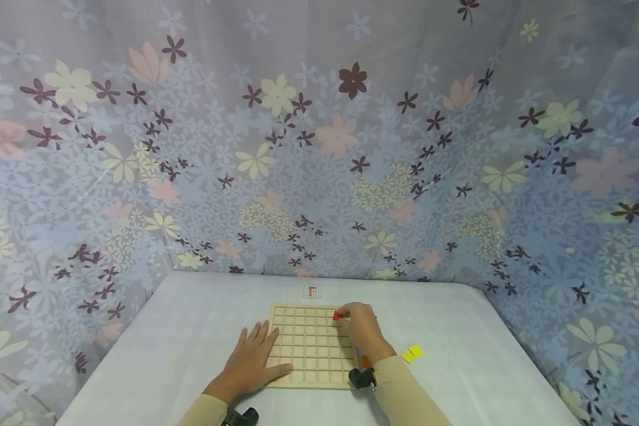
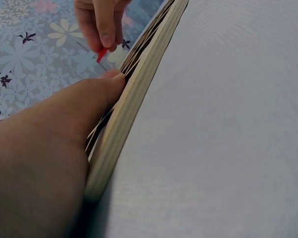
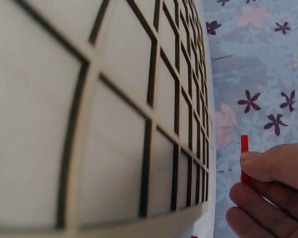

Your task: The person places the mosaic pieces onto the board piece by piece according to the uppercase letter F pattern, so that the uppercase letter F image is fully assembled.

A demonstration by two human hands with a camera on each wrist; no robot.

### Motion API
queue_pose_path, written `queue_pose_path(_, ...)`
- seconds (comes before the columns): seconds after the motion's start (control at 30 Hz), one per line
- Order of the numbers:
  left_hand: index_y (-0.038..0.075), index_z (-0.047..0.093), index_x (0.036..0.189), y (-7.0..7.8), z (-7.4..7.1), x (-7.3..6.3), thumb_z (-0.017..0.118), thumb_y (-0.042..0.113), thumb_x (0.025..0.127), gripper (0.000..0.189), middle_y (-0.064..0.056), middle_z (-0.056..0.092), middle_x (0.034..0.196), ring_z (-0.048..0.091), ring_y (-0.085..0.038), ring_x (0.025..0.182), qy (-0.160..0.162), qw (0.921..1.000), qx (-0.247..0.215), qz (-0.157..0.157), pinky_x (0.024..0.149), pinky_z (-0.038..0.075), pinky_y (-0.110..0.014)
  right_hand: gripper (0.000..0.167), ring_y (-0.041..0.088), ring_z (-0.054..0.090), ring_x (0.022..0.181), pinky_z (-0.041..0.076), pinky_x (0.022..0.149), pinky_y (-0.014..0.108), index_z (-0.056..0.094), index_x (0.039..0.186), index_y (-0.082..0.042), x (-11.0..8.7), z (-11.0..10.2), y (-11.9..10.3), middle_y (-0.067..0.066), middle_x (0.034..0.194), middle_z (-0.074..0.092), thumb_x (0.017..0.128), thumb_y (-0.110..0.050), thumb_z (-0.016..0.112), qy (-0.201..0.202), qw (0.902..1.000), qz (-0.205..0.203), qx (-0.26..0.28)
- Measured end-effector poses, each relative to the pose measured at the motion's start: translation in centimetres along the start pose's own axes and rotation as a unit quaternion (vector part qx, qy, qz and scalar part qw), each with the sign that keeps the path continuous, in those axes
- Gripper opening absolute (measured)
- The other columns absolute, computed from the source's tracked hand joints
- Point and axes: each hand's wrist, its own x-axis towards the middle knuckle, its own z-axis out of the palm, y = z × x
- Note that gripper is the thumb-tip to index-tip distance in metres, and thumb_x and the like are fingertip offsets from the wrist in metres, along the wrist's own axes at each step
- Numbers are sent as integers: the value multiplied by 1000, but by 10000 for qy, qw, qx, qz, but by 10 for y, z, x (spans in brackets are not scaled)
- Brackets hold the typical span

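A wooden grid board (image 1: 311,349) with square cells lies on the table. My left hand (image 1: 250,358) rests flat with spread fingers on the board's left side; its thumb lies over the near edge, as the left wrist view (image 2: 54,129) also shows. Above the board's far right corner, my right hand (image 1: 363,325) pinches a small red square tile (image 1: 336,316) between thumb and fingers. In the right wrist view the red tile (image 3: 244,158) is seen edge-on, held apart from the board.
Two yellow tiles (image 1: 412,354) lie on the table right of the board. An orange tile (image 1: 365,361) is partly hidden under the right forearm. Behind the board lies a small printed grid card (image 1: 312,291). A floral curtain (image 1: 319,177) hangs around the table.
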Motion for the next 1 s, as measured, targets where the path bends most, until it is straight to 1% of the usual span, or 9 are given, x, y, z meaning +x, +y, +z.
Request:
queue_pose_path(0.17, 5, 43, 161, -1, 0, 1, 51, 82, 93, 103, -25, 27, 167, 22, -45, 154, -6, 10000, 21, -25, 121, 9, -66, 14, 32, 72, 101, 59, 85, 47, 81, 105, -3, 8, 5, -5, 8, 101, 77, 91, 0, 81, -165, 9994, 191, 251)
queue_pose_path(0.27, 5, 43, 161, -1, -1, 0, 51, 82, 93, 103, -25, 28, 167, 22, -45, 154, 7, 10000, 26, -41, 121, 10, -66, 15, 32, 72, 102, 59, 86, 47, 81, 106, -3, 12, 8, -7, 8, 102, 77, 91, -1, 82, -301, 9987, 180, 381)
queue_pose_path(0.43, 4, 44, 160, 1, -3, -1, 53, 81, 93, 103, -26, 28, 166, 23, -46, 154, -13, 10000, -26, -41, 121, 11, -67, 17, 32, 70, 104, 57, 89, 51, 81, 108, -4, 18, 15, -12, 6, 102, 76, 91, -5, 83, -519, 9969, 118, 571)
queue_pose_path(0.5, 3, 44, 160, 1, -4, -1, 53, 81, 93, 103, -26, 28, 166, 23, -46, 154, -27, 10000, -25, -39, 120, 11, -67, 17, 31, 70, 102, 57, 89, 50, 81, 108, -4, 21, 18, -14, 5, 100, 76, 91, -5, 83, -583, 9968, -34, 546)
queue_pose_path(0.67, 4, 43, 161, 1, -4, -1, 52, 82, 93, 104, -26, 27, 167, 22, -46, 154, -45, 10000, -24, -63, 121, 10, -67, 15, 22, 70, 93, 58, 82, 42, 82, 107, -4, 27, 28, -20, 3, 99, 76, 92, -5, 83, -833, 9946, -402, 463)
queue_pose_path(0.8, 5, 42, 161, 0, -3, 0, 52, 82, 93, 103, -26, 27, 167, 22, -45, 154, -27, 10000, 9, -33, 121, 9, -66, 14, 16, 70, 89, 58, 79, 36, 82, 106, -5, 33, 36, -24, 2, 98, 76, 92, -6, 82, -1037, 9923, -561, 366)
queue_pose_path(0.9, 5, 43, 161, -1, -2, 0, 51, 82, 93, 103, -26, 27, 167, 23, -45, 154, 6, 10000, 41, 1, 121, 10, -67, 13, 14, 70, 88, 58, 78, 34, 82, 106, -5, 37, 43, -25, 1, 96, 76, 93, -7, 83, -1138, 9908, -676, 282)
queue_pose_path(1.0, 4, 43, 161, -1, -2, -1, 51, 81, 93, 103, -26, 28, 166, 23, -46, 153, 27, 10000, 41, 46, 120, 10, -68, 12, 12, 69, 90, 57, 80, 33, 82, 105, -7, 40, 50, -25, -1, 97, 76, 93, -8, 83, -1244, 9894, -713, 237)
